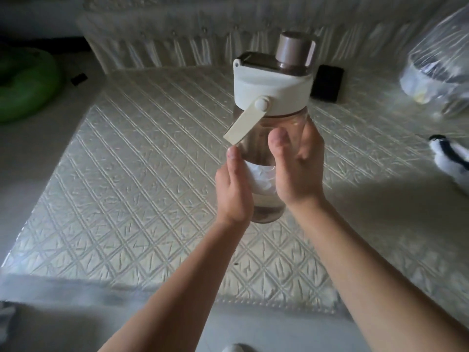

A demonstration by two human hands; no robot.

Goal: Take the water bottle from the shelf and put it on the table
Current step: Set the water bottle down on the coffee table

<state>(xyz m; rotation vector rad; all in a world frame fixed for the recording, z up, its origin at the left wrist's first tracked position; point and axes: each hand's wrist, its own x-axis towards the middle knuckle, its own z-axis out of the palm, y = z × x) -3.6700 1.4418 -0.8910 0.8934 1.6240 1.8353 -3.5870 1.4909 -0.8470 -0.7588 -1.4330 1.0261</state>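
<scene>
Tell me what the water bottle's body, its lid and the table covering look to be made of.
Water bottle body: clear, slightly smoky plastic, likely; the hands show through it. Lid: matte cream plastic with a hinged strap; the cap on top looks metallic brown, though it could be coated plastic. Table covering: glossy embossed sheet in a diamond pattern, probably vinyl or foil. Left hand and right hand hold the bottle.

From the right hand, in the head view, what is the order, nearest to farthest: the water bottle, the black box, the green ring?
1. Water bottle: in the right hand, also held by the left.
2. Black box: behind, up right.
3. Green ring: far left.
</scene>
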